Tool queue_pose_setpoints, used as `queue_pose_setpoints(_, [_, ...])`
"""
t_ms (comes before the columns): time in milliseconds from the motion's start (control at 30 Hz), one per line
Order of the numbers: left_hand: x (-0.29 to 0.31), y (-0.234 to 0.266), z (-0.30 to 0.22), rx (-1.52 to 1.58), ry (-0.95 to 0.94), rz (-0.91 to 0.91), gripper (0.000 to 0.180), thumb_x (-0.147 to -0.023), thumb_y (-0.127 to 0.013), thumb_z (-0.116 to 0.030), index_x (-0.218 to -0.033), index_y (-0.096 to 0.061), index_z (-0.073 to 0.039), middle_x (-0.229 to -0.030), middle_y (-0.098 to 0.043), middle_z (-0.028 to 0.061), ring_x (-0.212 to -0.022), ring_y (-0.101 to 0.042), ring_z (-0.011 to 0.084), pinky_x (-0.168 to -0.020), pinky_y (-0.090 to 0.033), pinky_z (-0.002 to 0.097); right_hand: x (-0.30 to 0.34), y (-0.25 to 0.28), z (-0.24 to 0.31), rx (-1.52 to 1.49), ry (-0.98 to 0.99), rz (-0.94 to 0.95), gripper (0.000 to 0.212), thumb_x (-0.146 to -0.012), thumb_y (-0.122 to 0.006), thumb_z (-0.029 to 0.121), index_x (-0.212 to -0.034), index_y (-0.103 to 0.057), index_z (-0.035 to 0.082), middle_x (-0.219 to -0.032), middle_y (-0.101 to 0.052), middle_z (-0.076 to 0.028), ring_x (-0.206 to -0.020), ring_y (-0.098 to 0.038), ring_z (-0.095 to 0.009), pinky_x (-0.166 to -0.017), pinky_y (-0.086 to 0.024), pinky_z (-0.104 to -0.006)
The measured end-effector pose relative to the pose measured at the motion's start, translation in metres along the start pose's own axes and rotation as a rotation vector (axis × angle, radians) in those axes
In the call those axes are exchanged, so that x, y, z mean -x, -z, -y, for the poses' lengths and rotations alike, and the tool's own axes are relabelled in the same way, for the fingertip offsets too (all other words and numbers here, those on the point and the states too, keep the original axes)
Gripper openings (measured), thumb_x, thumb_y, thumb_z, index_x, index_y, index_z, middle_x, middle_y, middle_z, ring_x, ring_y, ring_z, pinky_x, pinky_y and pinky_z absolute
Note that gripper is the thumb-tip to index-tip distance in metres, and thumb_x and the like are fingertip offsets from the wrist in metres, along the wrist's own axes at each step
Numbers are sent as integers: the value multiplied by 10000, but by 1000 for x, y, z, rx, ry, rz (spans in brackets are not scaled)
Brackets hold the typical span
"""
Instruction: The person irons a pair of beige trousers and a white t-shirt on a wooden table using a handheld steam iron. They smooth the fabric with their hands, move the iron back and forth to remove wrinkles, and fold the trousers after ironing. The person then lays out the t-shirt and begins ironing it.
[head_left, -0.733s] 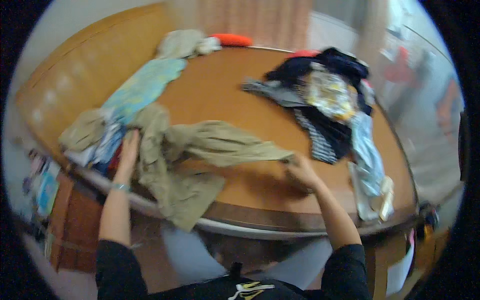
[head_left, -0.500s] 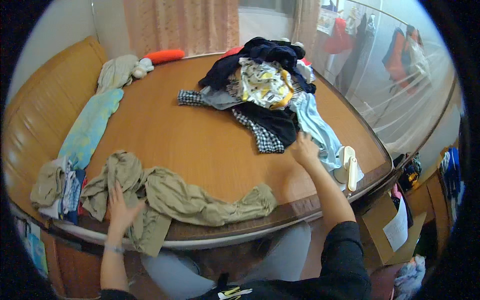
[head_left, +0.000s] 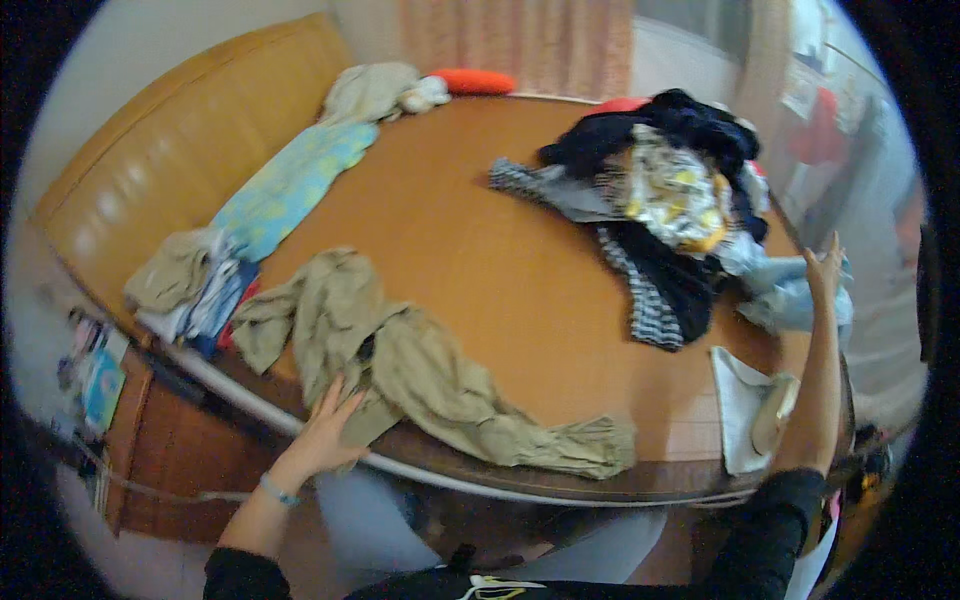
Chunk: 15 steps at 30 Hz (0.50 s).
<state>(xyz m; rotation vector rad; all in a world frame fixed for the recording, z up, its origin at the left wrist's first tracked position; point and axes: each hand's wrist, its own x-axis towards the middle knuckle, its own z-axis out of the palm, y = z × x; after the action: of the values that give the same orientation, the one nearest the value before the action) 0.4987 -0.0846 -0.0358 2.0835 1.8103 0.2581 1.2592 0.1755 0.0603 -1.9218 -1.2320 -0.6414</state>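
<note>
At left fingers (head_left: 328, 402): long khaki garment (head_left: 430, 375), rumpled, deeply creased.

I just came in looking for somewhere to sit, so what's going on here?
A person is handling garments on a bed. The left hand, fingers spread, is at a khaki garment along the near edge. The right hand is at a light blue garment beside a heap of clothes; its grip is unclear. A folded stack sits at the left.
</note>
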Motion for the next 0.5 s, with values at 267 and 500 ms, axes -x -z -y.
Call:
queue_pose_setpoints(267, [17, 36, -3, 37, 172, -336, 611, -612, -548, 32, -1193, -400, -87, -1269, -302, 182, -1002, -472, 391, -811, -434, 418, 289, 89, 348, -509, 917, 1622, 765, -678, -657, 445, -1249, -361, 29, -1224, -405, -232, -1126, -411, -312, -917, -363, -359])
queue_pose_setpoints(500, [37, 158, 53, 401, 86, -748, 347, -690, -616, -16, -1030, -543, -34, -1003, -575, 46, -927, -530, 148, -816, -424, 298, 300, 36, 316, -785, 428, 1213, 228, -718, -491, -3, -928, -580, -10, -929, -605, -164, -798, -599, -235, -712, -467, -337])
